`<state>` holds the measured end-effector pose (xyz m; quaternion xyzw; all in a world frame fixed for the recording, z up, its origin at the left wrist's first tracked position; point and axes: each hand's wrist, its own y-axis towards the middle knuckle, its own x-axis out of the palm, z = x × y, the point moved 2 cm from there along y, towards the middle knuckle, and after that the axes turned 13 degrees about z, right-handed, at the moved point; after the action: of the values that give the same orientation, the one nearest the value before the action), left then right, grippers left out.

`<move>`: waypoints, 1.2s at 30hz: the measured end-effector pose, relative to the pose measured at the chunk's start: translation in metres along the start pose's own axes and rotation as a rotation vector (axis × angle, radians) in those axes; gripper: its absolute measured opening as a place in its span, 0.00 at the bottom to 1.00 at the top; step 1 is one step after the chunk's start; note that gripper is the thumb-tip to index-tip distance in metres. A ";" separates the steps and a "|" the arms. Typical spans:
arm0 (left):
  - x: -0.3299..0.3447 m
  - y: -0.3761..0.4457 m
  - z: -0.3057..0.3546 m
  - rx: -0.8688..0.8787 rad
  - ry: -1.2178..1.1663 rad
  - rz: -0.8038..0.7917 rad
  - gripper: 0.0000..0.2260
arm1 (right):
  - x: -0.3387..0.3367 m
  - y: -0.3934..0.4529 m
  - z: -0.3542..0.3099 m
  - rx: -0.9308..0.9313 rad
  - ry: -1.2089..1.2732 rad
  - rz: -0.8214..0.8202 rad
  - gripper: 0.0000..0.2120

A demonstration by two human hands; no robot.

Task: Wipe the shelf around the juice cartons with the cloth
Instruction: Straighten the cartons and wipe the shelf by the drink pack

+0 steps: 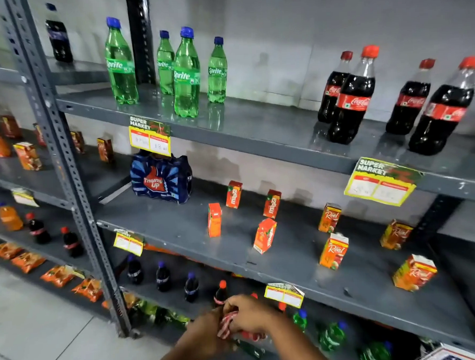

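Note:
Several small orange juice cartons stand spaced out on the grey middle shelf (178, 227): Maaza cartons (266, 235) toward the centre, Real cartons (333, 251) toward the right. Below that shelf's front edge, my left hand (204, 331) and my right hand (249, 314) are together, both closed on a bunched red-and-white cloth (228, 324). The hands are blurred and sit in front of the lower shelf, well below the cartons.
A blue Thums Up multipack (160, 179) stands at the shelf's left end. Green Sprite bottles (186, 75) and Coca-Cola bottles (350, 99) fill the shelf above. Yellow price tags (284, 294) hang off shelf edges. Dark and green bottles stand on lower shelves; a grey upright (74, 194) stands left.

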<state>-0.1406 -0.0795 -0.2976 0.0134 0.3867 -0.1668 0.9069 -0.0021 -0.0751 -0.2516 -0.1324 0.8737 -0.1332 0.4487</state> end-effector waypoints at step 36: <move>-0.208 0.117 0.013 0.072 0.493 0.853 0.12 | -0.116 0.125 0.071 0.335 0.460 0.795 0.21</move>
<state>-0.2286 0.0901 -0.1536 0.2408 0.5439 0.2140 0.7748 0.1074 0.0734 -0.2489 0.3183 0.8997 -0.1160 0.2753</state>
